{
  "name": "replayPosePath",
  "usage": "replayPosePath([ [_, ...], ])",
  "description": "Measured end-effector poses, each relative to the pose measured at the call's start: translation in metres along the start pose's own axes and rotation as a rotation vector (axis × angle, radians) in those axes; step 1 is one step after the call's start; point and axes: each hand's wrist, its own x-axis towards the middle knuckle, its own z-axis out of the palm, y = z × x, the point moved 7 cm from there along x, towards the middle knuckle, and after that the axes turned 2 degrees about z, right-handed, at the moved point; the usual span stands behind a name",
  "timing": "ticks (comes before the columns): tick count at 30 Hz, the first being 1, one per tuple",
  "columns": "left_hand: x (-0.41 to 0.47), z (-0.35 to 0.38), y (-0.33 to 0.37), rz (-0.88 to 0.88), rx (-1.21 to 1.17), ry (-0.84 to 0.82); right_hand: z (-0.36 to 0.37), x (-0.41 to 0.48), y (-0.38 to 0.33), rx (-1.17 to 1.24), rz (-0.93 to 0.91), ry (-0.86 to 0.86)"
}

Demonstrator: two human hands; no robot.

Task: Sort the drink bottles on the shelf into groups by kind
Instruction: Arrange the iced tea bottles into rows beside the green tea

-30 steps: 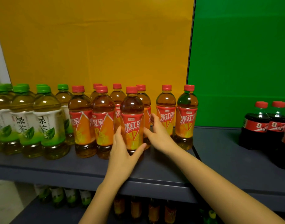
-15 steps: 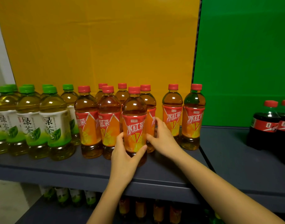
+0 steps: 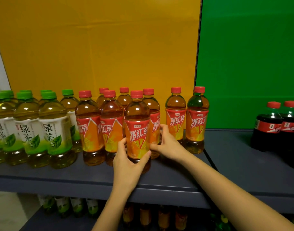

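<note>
Red-capped iced tea bottles with orange-red labels stand mid-shelf. My left hand [image 3: 128, 158] grips the lower part of the front iced tea bottle [image 3: 137, 129], thumb on its right side. My right hand [image 3: 168, 144] holds the iced tea bottle just behind it [image 3: 153, 114], fingers curled round its label. Two more iced tea bottles [image 3: 176, 120] stand apart to the right. Green-capped green tea bottles [image 3: 53, 130] are grouped at the left. Dark cola bottles [image 3: 269, 129] with red caps stand at the far right.
The grey shelf [image 3: 226, 165] has bare room between the iced tea and the cola. A yellow panel and a green panel form the back wall. The lower shelf [image 3: 62, 220] holds more green tea and iced tea bottles.
Both hands stay on their two bottles. The front iced tea bottle has edged slightly left, closer to the other red-capped bottles. The view has shifted a little.
</note>
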Motion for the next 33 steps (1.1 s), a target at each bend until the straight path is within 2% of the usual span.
replayPosePath([
  [8,-0.006,-0.004,0.003,-0.024,-0.132,-0.019,-0.011,-0.022,-0.003,-0.185,-0.101,0.146],
  [18,-0.007,0.035,0.014,-0.027,-0.127,-0.222,-0.071,-0.081,0.017,-0.325,-0.073,0.376],
  [33,0.003,0.098,0.021,0.011,-0.014,-0.333,-0.106,-0.096,0.048,-0.289,-0.014,0.479],
])
